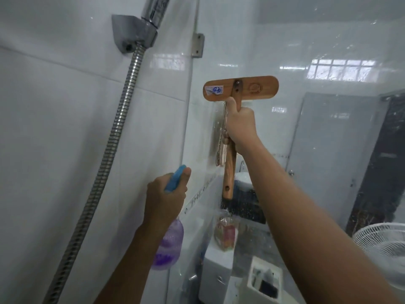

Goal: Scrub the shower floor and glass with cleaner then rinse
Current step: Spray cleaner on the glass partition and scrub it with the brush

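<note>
My right hand (240, 125) grips the handle of a wooden scrub brush (240, 88), whose wide head is raised flat against the shower glass (306, 132). The glass carries water drops and streaks. Lower left, my left hand (166, 197) holds a spray bottle (168, 246) with purple cleaner and a blue trigger head, thumb on top, nozzle pointing toward the glass. The shower floor is out of view.
A metal shower hose (109, 150) hangs from a chrome wall holder (133, 32) on the white tiled wall at left. A metal hinge (198, 45) fixes the glass to the wall. Through the glass show a toilet tank (217, 266), a sink and a white fan (383, 244).
</note>
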A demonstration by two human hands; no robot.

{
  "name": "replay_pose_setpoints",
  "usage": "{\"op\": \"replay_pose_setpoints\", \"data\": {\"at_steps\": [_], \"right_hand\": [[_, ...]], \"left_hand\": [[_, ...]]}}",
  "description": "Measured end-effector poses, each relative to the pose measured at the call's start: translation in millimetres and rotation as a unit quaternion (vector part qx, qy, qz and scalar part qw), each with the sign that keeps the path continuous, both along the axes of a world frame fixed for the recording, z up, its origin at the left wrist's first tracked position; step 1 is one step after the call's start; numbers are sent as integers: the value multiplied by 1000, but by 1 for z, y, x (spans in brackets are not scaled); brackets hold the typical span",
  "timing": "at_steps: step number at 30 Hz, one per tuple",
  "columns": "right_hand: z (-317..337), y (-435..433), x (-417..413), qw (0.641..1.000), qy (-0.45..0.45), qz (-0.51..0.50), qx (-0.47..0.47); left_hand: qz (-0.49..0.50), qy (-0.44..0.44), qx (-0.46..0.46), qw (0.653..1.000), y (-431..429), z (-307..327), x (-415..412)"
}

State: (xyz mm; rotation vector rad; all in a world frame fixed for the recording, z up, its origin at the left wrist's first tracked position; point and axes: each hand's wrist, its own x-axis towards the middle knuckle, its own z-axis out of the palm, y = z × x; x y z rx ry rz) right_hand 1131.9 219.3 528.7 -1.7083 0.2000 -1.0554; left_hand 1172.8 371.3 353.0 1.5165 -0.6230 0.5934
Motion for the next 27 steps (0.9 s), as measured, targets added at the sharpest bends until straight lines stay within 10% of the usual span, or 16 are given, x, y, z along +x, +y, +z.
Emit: {"op": "replay_pose_setpoints", "data": {"at_steps": [9,19,27], "right_hand": [[-24,18,-5,999,0,-35,-28],[-284,48,7,990,126,-34,51],[-128,27,27,1000,20,-17,14]], "left_hand": [[41,-39,-30,998,2,-3,-1],[54,-70,-14,996,4,-20,-8],[72,-80,-18,994,-2,-6,-13]]}}
